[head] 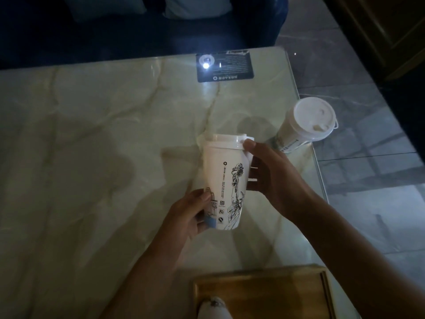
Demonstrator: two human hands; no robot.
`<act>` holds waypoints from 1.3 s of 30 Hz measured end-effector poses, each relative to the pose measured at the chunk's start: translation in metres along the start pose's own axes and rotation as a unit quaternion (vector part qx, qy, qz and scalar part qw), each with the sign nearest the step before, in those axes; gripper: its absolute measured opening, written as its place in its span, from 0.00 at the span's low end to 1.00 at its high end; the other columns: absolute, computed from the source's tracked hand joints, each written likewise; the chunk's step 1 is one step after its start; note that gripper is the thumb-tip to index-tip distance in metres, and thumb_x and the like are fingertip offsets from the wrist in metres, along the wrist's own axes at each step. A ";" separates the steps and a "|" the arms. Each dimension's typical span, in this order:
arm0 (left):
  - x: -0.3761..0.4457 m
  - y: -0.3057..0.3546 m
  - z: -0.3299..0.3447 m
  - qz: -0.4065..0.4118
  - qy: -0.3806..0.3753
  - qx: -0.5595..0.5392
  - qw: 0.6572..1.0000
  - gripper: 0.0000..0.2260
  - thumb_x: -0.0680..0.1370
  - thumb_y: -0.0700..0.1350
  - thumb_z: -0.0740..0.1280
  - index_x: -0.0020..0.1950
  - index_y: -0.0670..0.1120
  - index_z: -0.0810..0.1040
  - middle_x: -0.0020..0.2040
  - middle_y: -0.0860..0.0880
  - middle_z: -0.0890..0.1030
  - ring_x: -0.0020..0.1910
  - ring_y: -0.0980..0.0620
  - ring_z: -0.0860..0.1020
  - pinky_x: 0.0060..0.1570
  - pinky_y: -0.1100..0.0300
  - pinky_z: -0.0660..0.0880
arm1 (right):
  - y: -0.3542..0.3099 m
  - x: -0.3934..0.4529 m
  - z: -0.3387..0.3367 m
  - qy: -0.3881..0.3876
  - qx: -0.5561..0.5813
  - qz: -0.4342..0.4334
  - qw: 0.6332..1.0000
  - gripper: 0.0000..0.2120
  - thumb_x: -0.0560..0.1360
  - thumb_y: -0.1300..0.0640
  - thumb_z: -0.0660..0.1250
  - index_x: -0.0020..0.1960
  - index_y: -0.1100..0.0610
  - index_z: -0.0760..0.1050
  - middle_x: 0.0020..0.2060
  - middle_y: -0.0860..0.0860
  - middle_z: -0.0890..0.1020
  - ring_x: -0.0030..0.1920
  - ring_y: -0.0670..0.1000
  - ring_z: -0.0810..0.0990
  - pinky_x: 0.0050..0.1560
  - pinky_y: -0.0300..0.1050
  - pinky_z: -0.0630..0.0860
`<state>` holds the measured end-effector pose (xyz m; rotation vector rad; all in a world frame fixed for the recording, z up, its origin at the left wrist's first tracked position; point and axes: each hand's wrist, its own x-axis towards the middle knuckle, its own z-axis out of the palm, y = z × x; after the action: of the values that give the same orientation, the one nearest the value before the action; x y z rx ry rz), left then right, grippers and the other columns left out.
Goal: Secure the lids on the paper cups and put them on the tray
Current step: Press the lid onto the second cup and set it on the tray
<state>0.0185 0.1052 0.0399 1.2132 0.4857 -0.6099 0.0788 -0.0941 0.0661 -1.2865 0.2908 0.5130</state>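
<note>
Two hands hold one cup (226, 180) above the bench (92, 157): left grip (188, 215) at its base, right grip (269, 171) thumb on the lid (227, 141).

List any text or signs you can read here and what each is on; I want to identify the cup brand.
No text here is legible.
Held paper cup: line drawings, a recycling symbol and small square marks, with vertical fine print too small to read.
Second cup: printed lines near its base, blurred.
Black card on the table: white lines of print, seen upside down and too small to read.
</note>
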 end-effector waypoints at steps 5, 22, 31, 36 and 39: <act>0.004 -0.003 -0.001 0.024 -0.005 0.040 0.999 0.21 0.68 0.58 0.73 0.56 0.49 0.87 0.57 0.45 0.88 0.58 0.45 0.85 0.58 0.47 0.81 | 0.001 0.000 -0.002 0.009 0.018 0.020 1.000 0.17 0.67 0.36 0.70 0.44 0.46 0.89 0.44 0.54 0.90 0.43 0.52 0.88 0.44 0.47 0.85; -0.002 -0.008 0.015 0.109 0.123 0.214 0.963 0.26 0.60 0.64 0.77 0.54 0.58 0.79 0.51 0.58 0.85 0.49 0.62 0.84 0.41 0.67 0.81 | 0.008 0.000 -0.002 0.070 -0.061 0.038 0.995 0.32 0.68 0.36 0.75 0.68 0.49 0.79 0.56 0.50 0.88 0.55 0.54 0.89 0.53 0.55 0.87; -0.001 -0.003 0.008 0.061 0.040 0.172 0.982 0.28 0.66 0.67 0.72 0.62 0.55 0.81 0.57 0.54 0.87 0.58 0.54 0.84 0.56 0.54 0.81 | 0.000 -0.002 -0.005 0.054 -0.048 0.033 0.997 0.29 0.64 0.34 0.74 0.59 0.48 0.86 0.55 0.56 0.89 0.55 0.61 0.89 0.54 0.59 0.87; -0.002 -0.003 0.001 0.001 -0.026 0.059 0.998 0.28 0.67 0.58 0.73 0.64 0.46 0.81 0.60 0.43 0.86 0.60 0.42 0.84 0.60 0.43 0.80 | -0.002 -0.002 -0.007 0.049 0.019 0.066 0.996 0.20 0.71 0.37 0.71 0.56 0.46 0.87 0.63 0.64 0.84 0.64 0.68 0.83 0.63 0.71 0.80; -0.004 -0.006 0.000 -0.004 -0.038 0.035 0.999 0.27 0.67 0.55 0.73 0.63 0.45 0.81 0.59 0.42 0.86 0.59 0.42 0.85 0.58 0.48 0.81 | 0.001 -0.001 -0.010 0.054 0.015 0.076 0.996 0.26 0.73 0.34 0.67 0.64 0.47 0.83 0.63 0.64 0.85 0.64 0.68 0.83 0.65 0.72 0.79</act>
<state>0.0122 0.1046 0.0381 1.2508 0.4072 -0.6826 0.0779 -0.1040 0.0633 -1.2718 0.4872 0.5661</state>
